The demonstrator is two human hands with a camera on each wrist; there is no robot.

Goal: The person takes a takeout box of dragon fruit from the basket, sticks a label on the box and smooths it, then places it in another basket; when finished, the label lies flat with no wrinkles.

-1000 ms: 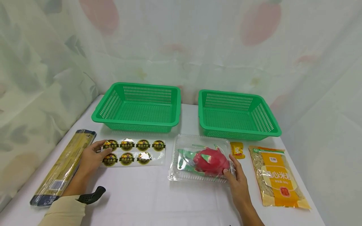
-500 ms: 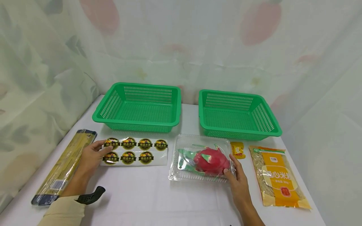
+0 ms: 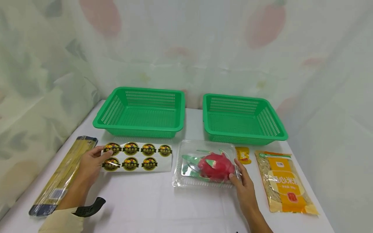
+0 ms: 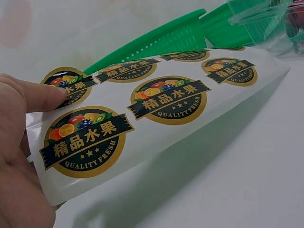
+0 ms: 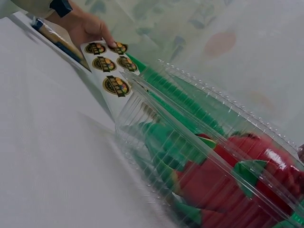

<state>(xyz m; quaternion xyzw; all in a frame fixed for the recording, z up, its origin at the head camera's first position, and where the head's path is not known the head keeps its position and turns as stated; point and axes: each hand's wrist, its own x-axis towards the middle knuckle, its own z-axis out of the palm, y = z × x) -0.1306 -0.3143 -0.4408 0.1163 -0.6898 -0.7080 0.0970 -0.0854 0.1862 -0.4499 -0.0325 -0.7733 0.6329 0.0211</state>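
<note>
My left hand (image 3: 91, 161) pinches the left end of a sheet of stickers (image 3: 134, 157), thumb on top and fingers beneath. Round black-and-gold fruit labels (image 4: 168, 100) are printed in two rows on it. In the left wrist view the sheet slants over the white table, its shadow below. My right hand (image 3: 246, 184) holds the right side of a clear plastic clamshell box (image 3: 178, 171), thumb at the front corner and fingers along the side. Inside lies a red dragon fruit (image 3: 215, 166) with green scales. The right wrist view shows the box's ridged wall (image 5: 156, 161) close up.
Two green plastic baskets (image 3: 140, 131) (image 3: 247, 137) stand at the back. A long pack of dried noodles (image 3: 65, 174) lies left, under the left forearm in the head view. A small yellow packet (image 3: 243, 155) and an orange-labelled bag of rice noodles (image 3: 287, 184) lie right.
The sticker sheet has shifted slightly right relative to the baskets, and the glare on its labels has faded as its tilt changed. The right hand and the box stay in place.
</note>
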